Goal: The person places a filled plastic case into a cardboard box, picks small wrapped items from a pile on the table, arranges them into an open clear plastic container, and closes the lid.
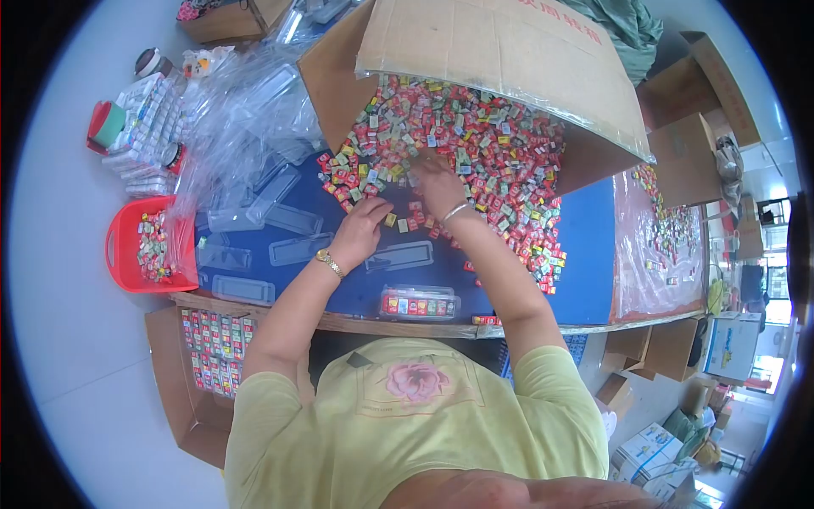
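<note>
Red and yellow small blocks [509,161] lie around my right hand [438,187] and beside my left hand [363,229]; either's grip I cannot tell

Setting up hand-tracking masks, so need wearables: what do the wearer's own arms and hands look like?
Left hand: no glove, gold-toned watch on the wrist. Right hand: no glove, thin silver-toned bangle on the wrist. Forearms uncovered; short, loose pale-yellow sleeves match the shirt. Rings: too small to tell.
</note>
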Tool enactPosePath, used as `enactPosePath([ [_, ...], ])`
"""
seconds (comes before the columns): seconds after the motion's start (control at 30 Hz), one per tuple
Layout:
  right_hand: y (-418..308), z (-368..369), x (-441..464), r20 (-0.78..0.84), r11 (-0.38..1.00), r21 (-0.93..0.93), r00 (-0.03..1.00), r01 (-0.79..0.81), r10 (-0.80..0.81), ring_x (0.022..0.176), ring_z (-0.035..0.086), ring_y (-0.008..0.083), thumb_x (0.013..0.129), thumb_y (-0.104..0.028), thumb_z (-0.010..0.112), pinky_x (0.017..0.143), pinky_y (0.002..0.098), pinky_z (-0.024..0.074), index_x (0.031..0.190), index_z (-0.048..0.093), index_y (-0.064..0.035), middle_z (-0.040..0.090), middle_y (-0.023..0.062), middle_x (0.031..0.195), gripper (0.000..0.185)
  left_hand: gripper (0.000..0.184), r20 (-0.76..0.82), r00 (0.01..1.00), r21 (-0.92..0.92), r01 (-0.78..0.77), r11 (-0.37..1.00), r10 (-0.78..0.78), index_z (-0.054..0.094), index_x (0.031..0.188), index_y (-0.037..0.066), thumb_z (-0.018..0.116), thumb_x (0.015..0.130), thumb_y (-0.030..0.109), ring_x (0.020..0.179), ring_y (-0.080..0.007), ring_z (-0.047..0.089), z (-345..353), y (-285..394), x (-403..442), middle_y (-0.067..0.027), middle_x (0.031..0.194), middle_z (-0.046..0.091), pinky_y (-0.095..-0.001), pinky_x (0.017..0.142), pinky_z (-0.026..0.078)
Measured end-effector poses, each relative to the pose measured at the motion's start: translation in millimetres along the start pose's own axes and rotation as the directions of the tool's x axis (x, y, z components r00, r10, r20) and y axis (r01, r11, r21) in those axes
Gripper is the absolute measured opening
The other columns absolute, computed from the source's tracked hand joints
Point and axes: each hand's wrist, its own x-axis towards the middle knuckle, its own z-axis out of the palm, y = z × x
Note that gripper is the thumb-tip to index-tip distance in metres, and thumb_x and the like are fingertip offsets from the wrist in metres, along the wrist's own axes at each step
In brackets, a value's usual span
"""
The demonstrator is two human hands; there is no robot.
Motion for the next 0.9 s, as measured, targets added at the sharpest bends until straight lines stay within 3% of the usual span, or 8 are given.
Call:
enactPosePath([
  [0.2,-2.0,-20.2,0.5,0.014,0.981,-0.114,0.988,0.156,-0.156,0.101,0.069,0.0346,0.085,-0.009,0.066,0.086,0.0466,0.0559,0.112,0.071,-0.0108,0.071,0.0154,0.104,0.028,0.043,0.094,0.996,-0.003,-0.005,1.0,0.006,0.069,0.117,0.002,0.075,0.075,-0.003,0.112,-0.0338,0.061,1.4,-2.7,3.3,-0.0123,0.117,0.066,-0.0423,0.099,0.052],
  [0.3,-29.4,-45.0,-17.6,0.16,0.985,-0.109,0.976,-0.133,0.149,0.1,0.069,0.033,0.088,-0.014,0.065,0.083,0.0462,0.0573,0.11,0.067,-0.0072,0.071,0.0146,0.105,0.023,0.042,0.066,0.998,0.054,-0.013,0.998,0.009,0.07,0.115,0.003,0.078,0.074,0.002,0.11,-0.033,0.061,1.5,4.3,1.7,-0.0111,0.116,0.066,-0.0424,0.098,0.052],
  [0.33,-30.5,-42.1,-25.4,0.162,0.985,-0.11,0.976,-0.131,0.148,0.1,0.069,0.033,0.088,-0.014,0.065,0.083,0.0462,0.0573,0.11,0.067,-0.0072,0.071,0.0146,0.105,0.023,0.041,0.025,1.0,0.092,-0.008,0.996,0.006,0.071,0.114,0.004,0.079,0.074,0.005,0.108,-0.0324,0.062,0.8,11.2,1.2,-0.0104,0.115,0.066,-0.0423,0.096,0.052],
  [0.43,-24.4,-22.4,-51.2,0.04,0.978,0.156,0.99,-0.142,0.137,0.095,0.068,0.0369,0.088,-0.013,0.065,0.081,0.0489,0.057,0.109,0.067,-0.0059,0.07,0.0164,0.098,0.022,0.04,-0.013,1.0,0.138,-0.016,0.99,0.018,0.072,0.111,0.005,0.082,0.073,0.012,0.105,-0.0316,0.062,1.9,28.0,10.3,-0.0092,0.113,0.067,-0.0417,0.094,0.052],
  [0.5,-24.8,-17.8,-55.5,0.027,0.975,0.173,0.99,-0.139,0.136,0.094,0.068,0.0381,0.089,-0.012,0.065,0.08,0.0488,0.0567,0.111,0.067,-0.0055,0.07,0.017,0.098,0.024,0.039,-0.024,0.999,0.158,-0.035,0.987,0.039,0.074,0.106,0.007,0.085,0.071,0.019,0.103,-0.0309,0.062,4.8,36.6,16.5,-0.0081,0.11,0.067,-0.0407,0.091,0.052],
  [0.67,-26.7,-14.5,-53.3,-0.022,0.975,0.201,0.995,-0.091,0.098,0.092,0.067,0.0408,0.089,-0.011,0.065,0.08,0.0491,0.0558,0.112,0.068,-0.0037,0.068,0.0186,0.099,0.024,0.033,0.021,0.999,0.172,0.029,0.985,-0.033,0.075,0.099,0.007,0.085,0.071,0.021,0.1,-0.0309,0.061,26.4,25.3,21.3,-0.0078,0.103,0.067,-0.0408,0.09,0.052],
  [0.73,-30.7,-10.1,-55.0,-0.024,0.975,0.204,0.995,-0.086,0.093,0.092,0.066,0.041,0.088,-0.011,0.066,0.08,0.0492,0.0556,0.11,0.068,-0.0032,0.067,0.0187,0.1,0.023,0.03,-0.047,0.999,0.19,0.03,0.981,-0.022,0.075,0.097,0.007,0.084,0.071,0.019,0.1,-0.031,0.061,23.3,19.4,13.0,-0.0078,0.101,0.067,-0.0413,0.09,0.052],
  [0.9,-48.5,4.9,-52.7,0.158,0.988,0.117,0.984,-0.103,0.084,0.093,0.069,0.0398,0.087,-0.012,0.069,0.079,0.0491,0.0578,0.105,0.066,-0.0051,0.064,0.0184,0.107,0.019,0.032,-0.071,0.995,0.201,0.078,0.977,-0.065,0.074,0.101,0.006,0.084,0.071,0.015,0.102,-0.0316,0.061,21.4,16.8,3.4,-0.0087,0.103,0.067,-0.0425,0.091,0.051],
])
